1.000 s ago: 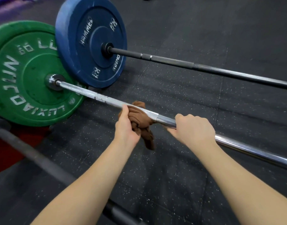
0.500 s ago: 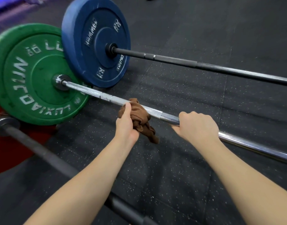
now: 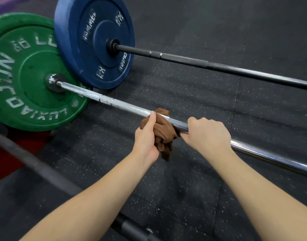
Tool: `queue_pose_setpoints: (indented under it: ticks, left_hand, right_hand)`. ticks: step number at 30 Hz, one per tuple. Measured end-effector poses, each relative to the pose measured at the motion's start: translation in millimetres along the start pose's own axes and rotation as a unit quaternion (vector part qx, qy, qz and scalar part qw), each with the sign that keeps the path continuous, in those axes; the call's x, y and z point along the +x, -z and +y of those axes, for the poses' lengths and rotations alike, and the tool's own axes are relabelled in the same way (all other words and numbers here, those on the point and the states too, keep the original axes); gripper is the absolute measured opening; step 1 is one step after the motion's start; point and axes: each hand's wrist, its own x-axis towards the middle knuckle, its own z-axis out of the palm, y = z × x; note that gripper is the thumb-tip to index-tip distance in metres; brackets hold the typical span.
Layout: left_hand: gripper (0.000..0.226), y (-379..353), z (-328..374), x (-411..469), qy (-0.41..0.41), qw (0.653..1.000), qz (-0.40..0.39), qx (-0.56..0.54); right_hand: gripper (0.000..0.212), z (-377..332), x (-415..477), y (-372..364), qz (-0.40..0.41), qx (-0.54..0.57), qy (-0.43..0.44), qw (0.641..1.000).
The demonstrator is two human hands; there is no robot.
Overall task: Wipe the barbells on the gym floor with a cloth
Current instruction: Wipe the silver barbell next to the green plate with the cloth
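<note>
While the left hand (image 3: 145, 138) grips a bunched brown cloth (image 3: 164, 129), thumb laid up along its near side, the cloth sits pressed against the chrome barbell (image 3: 128, 106). It is wrapped over the shaft, with the loose tail hanging below toward the floor. Right hand (image 3: 208, 134) just beside it, on the side away from the plate: fingers curled over the top of the same shaft, fist closed round it, thumb tip pointing at the cloth and about touching it. Both forearms bare, reaching in from the near edge. Chrome barbell lies on the gym floor (image 3: 184, 197), running from lower right up to a green plate (image 3: 27, 80) at left; raised white lettering on the plate, partly readable as LUXIAO. A short scuffed band marks the shaft between cloth and plate. Behind, a blue plate (image 3: 97, 40) marked HAMMER and KG stands on edge, overlapping the green one's far rim; whether the two touch I cannot tell. From the blue plate a black barbell (image 3: 218, 66) runs off to the right, roughly alongside the chrome one and well apart from it, dark near the collar, shinier farther out. Nearer the person a third bar (image 3: 36, 164), dark and blurred, crosses from the left edge under the left forearm toward the bottom. Floor is black rubber flecked white, laid in tiles with visible seams; a red patch (image 3: 3, 157) shows at the left edge below the green plate.
</note>
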Motion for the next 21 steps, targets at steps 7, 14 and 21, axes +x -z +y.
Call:
queue_pose_setpoints:
  ticks: [7, 14, 21]
  left_hand:
    - [0.041, -2, 7, -9, 0.017, 1.000, -0.010, -0.004]
    - [0.029, -13, 42, -21, 0.075, 0.976, 0.050, 0.197]
    - [0.033, -49, 11, -27, 0.023, 0.981, 0.181, 0.061]
  right_hand:
    - [0.061, 20, -9, 15, -0.035, -0.028, 0.106, 0.993]
    - [0.087, 91, -76, 58, -0.148, -0.113, 0.167, 0.968]
    - [0.074, 119, -94, 7, -0.110, -0.065, 0.104, 0.986]
